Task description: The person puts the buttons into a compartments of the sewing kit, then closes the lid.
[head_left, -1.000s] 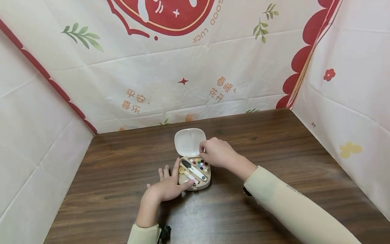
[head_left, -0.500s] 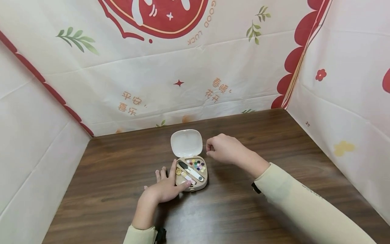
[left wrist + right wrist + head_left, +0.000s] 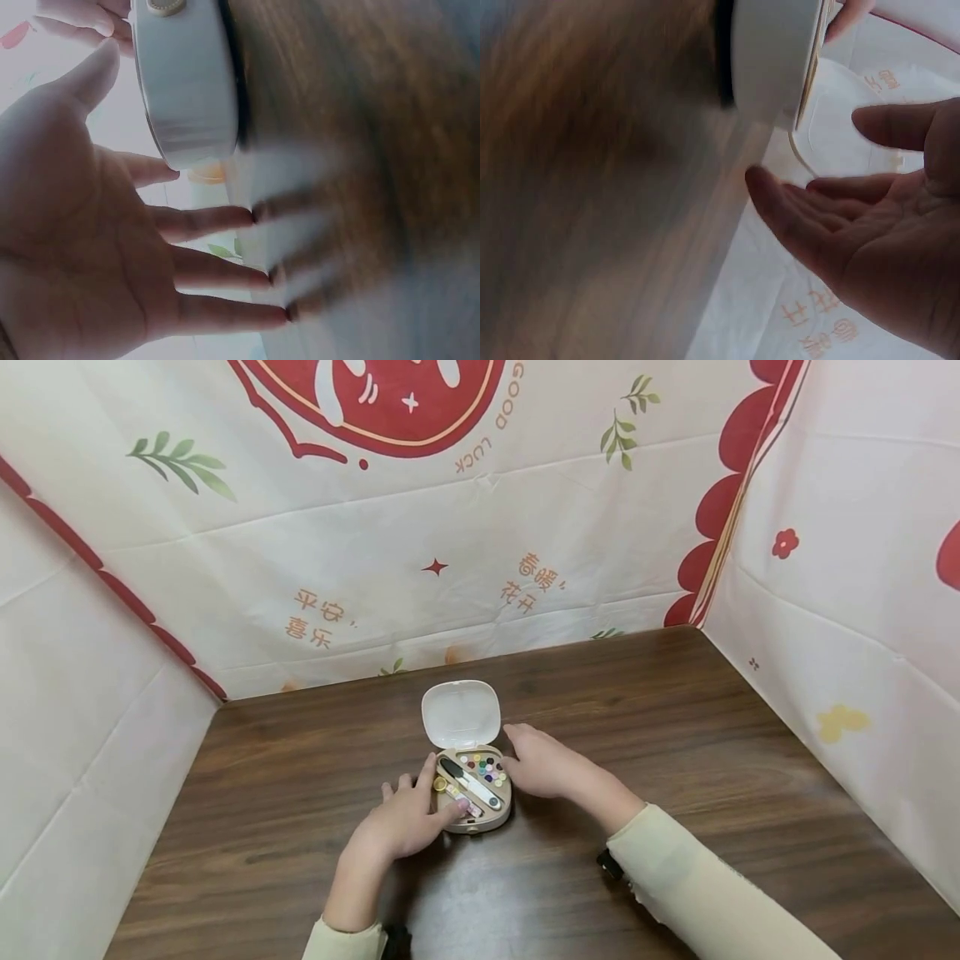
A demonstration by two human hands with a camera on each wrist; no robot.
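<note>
A small beige sewing kit box (image 3: 491, 822) sits on the table, its white lid (image 3: 461, 714) tipped back. Inside are several coloured buttons (image 3: 486, 767), a slim white tool with a black end (image 3: 474, 785) lying diagonally, and a gold ring-shaped piece (image 3: 440, 784). My left hand (image 3: 401, 822) has its index finger along the box's left edge and its thumb over the front left compartment. In the left wrist view its other fingers reach straight to the tabletop. My right hand (image 3: 551, 764) is at the box's right side, fingers relaxed and thumb apart, holding nothing.
The brown wooden table (image 3: 285, 777) extends around the box. Behind it hangs a printed white cloth (image 3: 375, 552), and more white cloth (image 3: 847, 610) closes off the right side and the left.
My right hand moves from the lid hinge out to the right, then back to the box's right side, its curled fingers straightening. My left hand stays at the box.
</note>
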